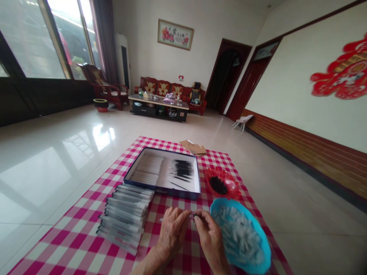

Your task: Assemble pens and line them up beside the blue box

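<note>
My left hand (pixel 173 229) is closed over the checked cloth, around a slim pen barrel (pixel 161 219) whose pale end shows past the knuckles; the rest is hidden. Close beside it, my right hand (pixel 210 235) pinches a small black pen part (pixel 195 215) between thumb and fingers. The two sets of fingertips nearly meet. To the left lies a stack of clear pens (pixel 123 217) with dark ends. At the right, a blue bowl (pixel 266 244) holds many translucent pieces. Behind it, a red petal-edged dish (pixel 233 187) contains small black parts.
A shallow dark-edged box (pixel 164 175) holds pale tubes on its left and black slender pieces on its right. Brown cardboard (pixel 193 148) lies at the table's far edge. Beyond are a low table (pixel 159 103), a wooden sofa (pixel 163 88) and a small white chair (pixel 242 121).
</note>
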Demonstrator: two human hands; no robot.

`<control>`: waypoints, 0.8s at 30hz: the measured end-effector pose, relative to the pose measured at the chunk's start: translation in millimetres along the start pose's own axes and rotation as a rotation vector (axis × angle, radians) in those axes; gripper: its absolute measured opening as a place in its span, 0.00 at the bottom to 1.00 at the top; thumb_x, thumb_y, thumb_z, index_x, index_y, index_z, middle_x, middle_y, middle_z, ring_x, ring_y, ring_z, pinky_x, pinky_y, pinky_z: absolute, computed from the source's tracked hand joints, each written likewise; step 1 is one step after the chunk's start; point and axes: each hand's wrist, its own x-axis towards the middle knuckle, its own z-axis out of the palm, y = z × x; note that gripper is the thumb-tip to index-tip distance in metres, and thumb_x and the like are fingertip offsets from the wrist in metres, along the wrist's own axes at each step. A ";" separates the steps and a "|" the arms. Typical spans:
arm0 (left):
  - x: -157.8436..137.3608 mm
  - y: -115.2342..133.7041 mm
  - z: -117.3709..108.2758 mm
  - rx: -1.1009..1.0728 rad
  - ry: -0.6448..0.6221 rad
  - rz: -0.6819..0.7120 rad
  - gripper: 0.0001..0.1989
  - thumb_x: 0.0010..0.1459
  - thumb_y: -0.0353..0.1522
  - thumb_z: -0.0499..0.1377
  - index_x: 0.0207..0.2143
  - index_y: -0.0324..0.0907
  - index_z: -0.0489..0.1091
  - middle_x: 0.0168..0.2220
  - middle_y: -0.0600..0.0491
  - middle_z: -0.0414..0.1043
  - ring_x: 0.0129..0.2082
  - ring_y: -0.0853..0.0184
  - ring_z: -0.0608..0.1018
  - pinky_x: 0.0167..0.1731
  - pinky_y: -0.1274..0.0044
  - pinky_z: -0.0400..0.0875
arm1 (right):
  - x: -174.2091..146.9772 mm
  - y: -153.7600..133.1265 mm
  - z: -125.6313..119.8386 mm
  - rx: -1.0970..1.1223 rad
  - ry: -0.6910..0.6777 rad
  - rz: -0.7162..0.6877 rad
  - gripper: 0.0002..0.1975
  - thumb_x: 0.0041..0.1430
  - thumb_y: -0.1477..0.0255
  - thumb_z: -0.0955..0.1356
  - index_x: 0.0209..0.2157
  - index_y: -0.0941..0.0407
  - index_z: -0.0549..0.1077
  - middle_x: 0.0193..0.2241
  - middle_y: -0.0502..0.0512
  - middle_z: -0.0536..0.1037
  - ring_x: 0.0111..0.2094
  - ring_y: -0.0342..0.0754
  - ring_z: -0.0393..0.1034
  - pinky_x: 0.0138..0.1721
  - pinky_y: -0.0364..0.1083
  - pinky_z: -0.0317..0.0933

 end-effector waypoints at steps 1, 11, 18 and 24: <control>0.3 0.5 -0.4 -0.004 -0.009 0.000 0.13 0.65 0.30 0.47 0.46 0.42 0.69 0.29 0.51 0.67 0.29 0.65 0.68 0.31 0.73 0.60 | -0.3 1.6 0.2 -0.005 -0.010 -0.012 0.10 0.58 0.64 0.66 0.36 0.55 0.75 0.32 0.54 0.79 0.34 0.49 0.74 0.37 0.44 0.69; 2.6 2.8 -4.8 0.089 -0.123 -0.017 0.11 0.63 0.29 0.49 0.40 0.45 0.70 0.28 0.52 0.65 0.30 0.64 0.67 0.32 0.72 0.59 | -2.5 11.7 1.0 -0.071 -0.006 -0.109 0.09 0.58 0.67 0.66 0.36 0.54 0.77 0.33 0.56 0.80 0.35 0.50 0.75 0.37 0.45 0.71; 0.3 0.2 -3.5 0.087 -0.110 -0.017 0.12 0.63 0.28 0.48 0.43 0.45 0.69 0.29 0.51 0.66 0.30 0.63 0.67 0.32 0.72 0.59 | -1.9 13.1 0.1 -0.064 -0.048 -0.106 0.10 0.57 0.67 0.66 0.37 0.53 0.78 0.35 0.56 0.80 0.36 0.51 0.76 0.39 0.46 0.71; 0.6 0.0 -6.9 0.025 -0.139 -0.001 0.12 0.64 0.29 0.48 0.44 0.43 0.70 0.30 0.51 0.66 0.31 0.64 0.67 0.33 0.72 0.60 | -2.6 15.6 -1.6 -0.022 -0.080 -0.024 0.11 0.57 0.63 0.66 0.36 0.54 0.77 0.33 0.55 0.80 0.34 0.51 0.76 0.36 0.44 0.70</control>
